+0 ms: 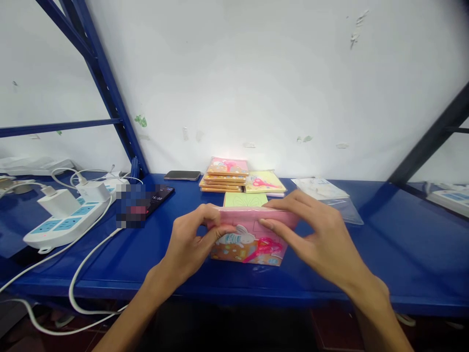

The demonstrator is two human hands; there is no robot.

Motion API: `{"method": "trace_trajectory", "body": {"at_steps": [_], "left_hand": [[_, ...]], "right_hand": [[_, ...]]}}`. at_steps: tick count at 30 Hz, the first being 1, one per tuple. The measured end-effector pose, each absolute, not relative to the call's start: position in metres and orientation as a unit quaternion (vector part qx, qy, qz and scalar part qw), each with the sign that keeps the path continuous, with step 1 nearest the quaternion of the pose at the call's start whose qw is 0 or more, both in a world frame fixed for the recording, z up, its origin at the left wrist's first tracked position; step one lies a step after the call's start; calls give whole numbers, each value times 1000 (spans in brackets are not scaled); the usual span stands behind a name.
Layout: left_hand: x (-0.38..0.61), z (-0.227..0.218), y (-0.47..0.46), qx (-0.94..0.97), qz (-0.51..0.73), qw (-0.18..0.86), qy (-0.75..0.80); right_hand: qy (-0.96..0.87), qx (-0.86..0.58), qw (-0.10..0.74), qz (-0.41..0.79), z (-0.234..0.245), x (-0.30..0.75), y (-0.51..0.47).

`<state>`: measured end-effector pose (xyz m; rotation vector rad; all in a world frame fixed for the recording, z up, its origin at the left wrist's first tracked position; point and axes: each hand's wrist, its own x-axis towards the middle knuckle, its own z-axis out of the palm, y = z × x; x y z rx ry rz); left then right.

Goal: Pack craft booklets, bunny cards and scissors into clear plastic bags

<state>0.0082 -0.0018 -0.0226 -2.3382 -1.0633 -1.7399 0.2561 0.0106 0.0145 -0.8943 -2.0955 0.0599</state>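
Both my hands pinch the top edge of a pink and orange packet (238,247), which seems to be in a clear plastic bag. It shows a white rabbit picture and a pair of pink scissors (266,247) at its front. My left hand (190,239) grips the upper left corner, thumb on the near face. At the upper right, my right hand (318,234) has its thumb on the near face and its fingers behind the edge. The packet is tilted up, with its lower edge near the blue table. Just behind it lies a yellow-green sheet (245,199) with a butterfly outline, partly hidden.
A stack of similar packets (225,178) stands at the back, beside a yellow packet with pink scissors (266,182). Clear plastic bags (342,208) and a white packet (320,188) lie right. Left are phones (182,175), a power strip (68,220) and white cables (78,274).
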Motion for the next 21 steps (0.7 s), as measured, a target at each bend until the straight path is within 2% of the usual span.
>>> {"method": "trace_trajectory", "body": {"at_steps": [7, 15, 21], "left_hand": [[8, -17, -9, -757, -557, -30, -341], [26, -20, -13, -707, -603, 15, -369], [30, -22, -13, -701, -622, 33, -348]], "right_hand": [[-821, -367, 427, 97, 14, 253, 9], [-838, -366, 374, 152, 19, 258, 3], [-844, -349, 376, 154, 16, 262, 4]]}}
